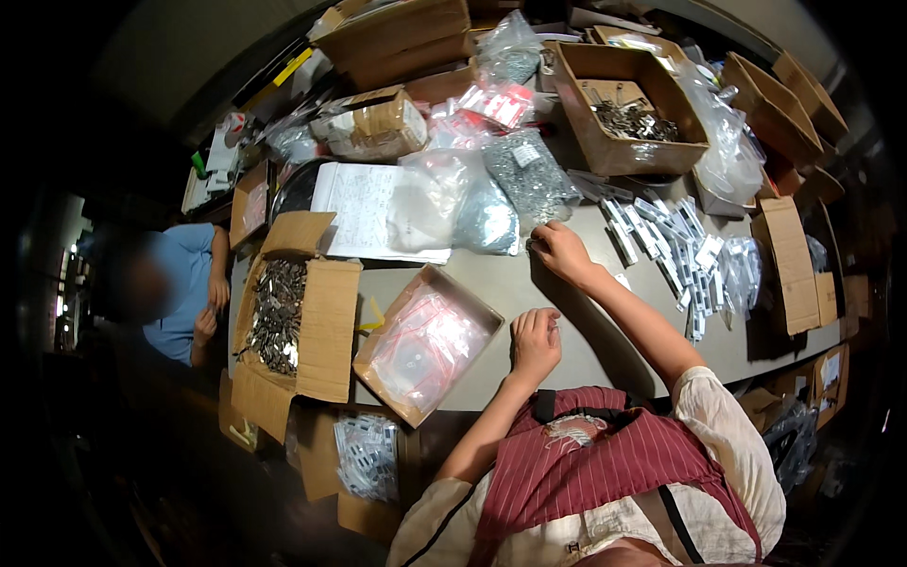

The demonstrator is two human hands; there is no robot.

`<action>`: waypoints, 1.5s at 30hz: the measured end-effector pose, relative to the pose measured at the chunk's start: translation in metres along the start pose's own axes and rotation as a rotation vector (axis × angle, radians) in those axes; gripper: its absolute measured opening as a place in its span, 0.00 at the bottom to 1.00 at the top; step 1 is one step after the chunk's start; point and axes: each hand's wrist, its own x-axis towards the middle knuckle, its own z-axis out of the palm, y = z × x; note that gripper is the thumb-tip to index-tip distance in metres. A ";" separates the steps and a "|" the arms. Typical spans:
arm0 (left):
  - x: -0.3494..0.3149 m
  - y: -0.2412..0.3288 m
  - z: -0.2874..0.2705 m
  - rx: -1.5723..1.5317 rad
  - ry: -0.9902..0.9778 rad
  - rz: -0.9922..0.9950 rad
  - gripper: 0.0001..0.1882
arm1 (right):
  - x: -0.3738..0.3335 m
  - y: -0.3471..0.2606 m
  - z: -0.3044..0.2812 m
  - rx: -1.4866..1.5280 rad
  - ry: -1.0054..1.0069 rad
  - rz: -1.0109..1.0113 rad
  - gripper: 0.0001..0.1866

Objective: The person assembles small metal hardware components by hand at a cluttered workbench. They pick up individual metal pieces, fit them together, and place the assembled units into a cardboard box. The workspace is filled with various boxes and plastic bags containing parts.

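Observation:
My right hand (559,251) reaches across the table to the lower edge of a clear plastic bag of small metal parts (531,175). Its fingers are bent together in a pinch; whatever is between them is too small to make out. Closer to me, my left hand (536,342) is held with curled fingers above the grey tabletop (586,326), right of a shallow cardboard box (490,323). That box holds clear plastic bags with red lines (425,345). I cannot make out what the left fingers hold, if anything.
An open carton (328,331) of dark metal clips stands at left, near a person in blue (184,283). Written papers (354,208) lie behind. Several white-and-grey packaged pieces (675,246) spread at right, below a box of metal parts (624,151).

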 end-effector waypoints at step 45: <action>0.002 0.037 0.019 -0.293 -0.212 -0.137 0.19 | -0.159 -0.010 -0.117 0.194 -0.247 0.090 0.12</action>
